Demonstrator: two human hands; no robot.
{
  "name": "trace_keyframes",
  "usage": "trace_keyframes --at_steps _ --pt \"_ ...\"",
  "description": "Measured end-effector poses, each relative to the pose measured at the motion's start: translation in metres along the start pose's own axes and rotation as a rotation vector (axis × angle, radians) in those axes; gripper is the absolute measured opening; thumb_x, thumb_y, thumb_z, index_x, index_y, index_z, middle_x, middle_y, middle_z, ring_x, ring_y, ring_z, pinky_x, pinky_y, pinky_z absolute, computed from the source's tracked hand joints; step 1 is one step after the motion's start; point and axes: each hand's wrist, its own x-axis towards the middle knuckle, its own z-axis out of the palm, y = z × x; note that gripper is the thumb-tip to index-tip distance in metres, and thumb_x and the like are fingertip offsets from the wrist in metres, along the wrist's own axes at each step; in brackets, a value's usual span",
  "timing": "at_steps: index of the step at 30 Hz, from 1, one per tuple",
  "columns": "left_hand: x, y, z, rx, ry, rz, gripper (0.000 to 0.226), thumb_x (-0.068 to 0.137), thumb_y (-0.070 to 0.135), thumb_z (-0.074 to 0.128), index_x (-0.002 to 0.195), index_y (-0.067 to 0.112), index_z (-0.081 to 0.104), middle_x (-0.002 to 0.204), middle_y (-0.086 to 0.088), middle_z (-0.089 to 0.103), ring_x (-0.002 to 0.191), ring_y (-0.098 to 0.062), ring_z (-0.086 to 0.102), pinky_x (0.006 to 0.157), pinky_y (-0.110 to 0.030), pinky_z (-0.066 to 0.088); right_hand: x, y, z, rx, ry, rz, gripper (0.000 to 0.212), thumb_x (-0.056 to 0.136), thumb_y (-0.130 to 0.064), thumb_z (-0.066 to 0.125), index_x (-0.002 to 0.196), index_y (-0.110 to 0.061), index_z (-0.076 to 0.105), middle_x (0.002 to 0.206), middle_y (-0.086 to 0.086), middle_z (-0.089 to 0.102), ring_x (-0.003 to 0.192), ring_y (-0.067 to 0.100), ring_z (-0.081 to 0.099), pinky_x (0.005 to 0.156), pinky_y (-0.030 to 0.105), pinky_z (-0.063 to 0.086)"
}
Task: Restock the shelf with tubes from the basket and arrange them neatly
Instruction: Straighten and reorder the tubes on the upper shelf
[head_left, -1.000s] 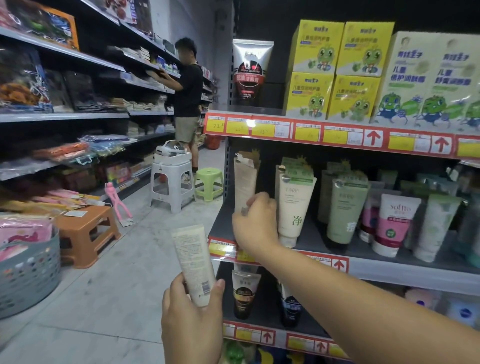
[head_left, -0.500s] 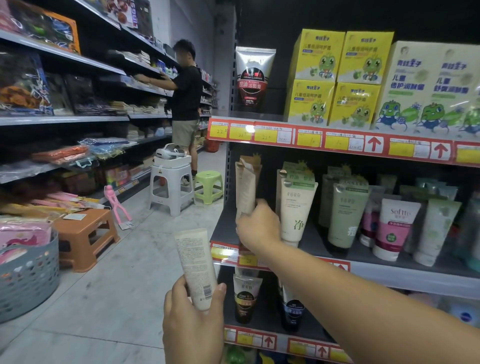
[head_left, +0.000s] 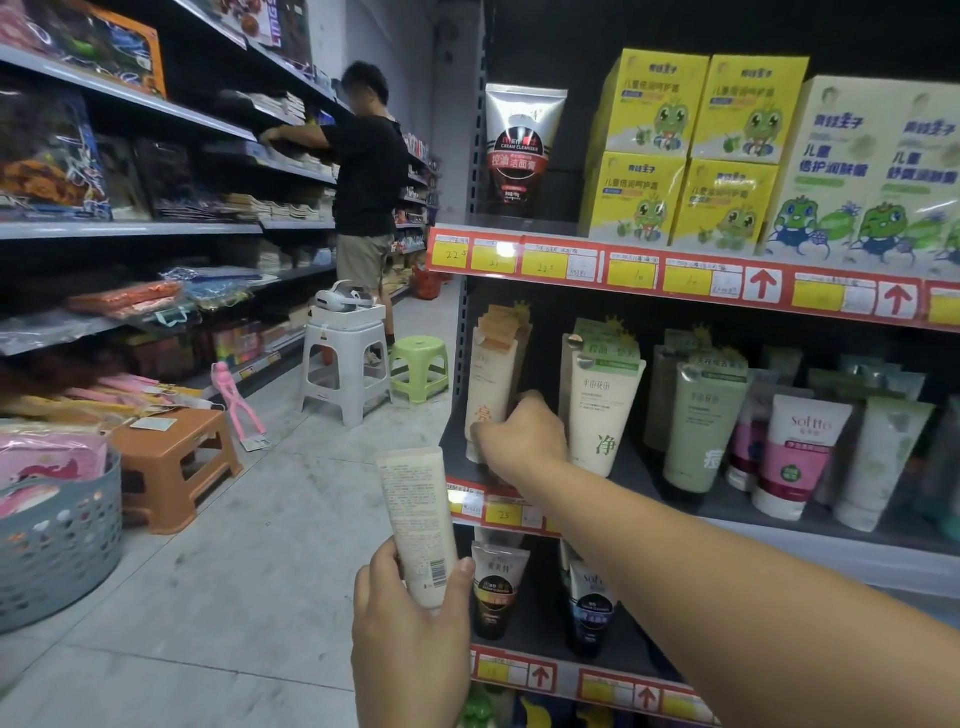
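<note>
My left hand (head_left: 410, 629) grips a cream tube (head_left: 418, 525) upright by its lower end, in front of the shelf's left end. My right hand (head_left: 522, 434) reaches onto the middle shelf (head_left: 675, 506) and holds the base of a cream tube with an orange top (head_left: 493, 382), which stands upright at the shelf's left end. To the right stand a white tube with a green top (head_left: 602, 400), a pale green tube (head_left: 698, 426) and a white-and-pink tube (head_left: 795, 457). The grey basket (head_left: 57, 540) sits on the floor at the left.
A person in a black shirt (head_left: 366, 176) works at the far shelves. A white stool (head_left: 345, 364), a green stool (head_left: 420, 368) and an orange stool (head_left: 171, 462) stand in the aisle. Yellow boxes (head_left: 685, 150) fill the top shelf. Dark tubes (head_left: 496, 587) stand on the lower shelf.
My right hand has set the orange-topped tube from a tilt to upright at the shelf's left end. My left hand has kept its tube steady.
</note>
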Motion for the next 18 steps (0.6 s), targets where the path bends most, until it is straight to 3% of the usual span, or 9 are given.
trace_keyframes --at_steps 5,9,18 --pt "0.0 0.004 0.002 0.009 -0.014 -0.024 0.067 0.089 0.057 0.084 0.141 0.032 0.051 0.126 0.008 0.056 0.114 -0.015 0.06 0.086 -0.031 0.058 0.004 -0.001 0.004 -0.052 0.004 -0.006 0.042 0.096 -0.03 0.082 0.129 -0.02 0.058 0.133 0.009 0.071 0.121 0.037 0.072 0.097 0.052 0.064" --pt "0.0 0.004 0.005 0.031 -0.024 -0.032 0.071 0.088 0.059 0.083 0.145 0.035 0.047 0.128 0.011 0.052 0.113 -0.012 0.057 0.092 -0.038 0.064 0.01 -0.002 0.003 -0.107 0.019 0.037 0.056 0.097 -0.017 0.082 0.141 -0.012 0.049 0.14 0.015 0.066 0.129 0.042 0.068 0.101 0.052 0.062" --pt "-0.003 0.005 0.005 0.015 -0.067 -0.011 0.074 0.092 0.061 0.077 0.154 0.037 0.044 0.134 0.012 0.053 0.116 -0.01 0.057 0.088 -0.03 0.06 0.011 0.0 -0.004 -0.162 -0.022 0.011 0.063 0.101 -0.015 0.078 0.149 -0.005 0.039 0.146 0.019 0.062 0.133 0.043 0.066 0.102 0.048 0.061"
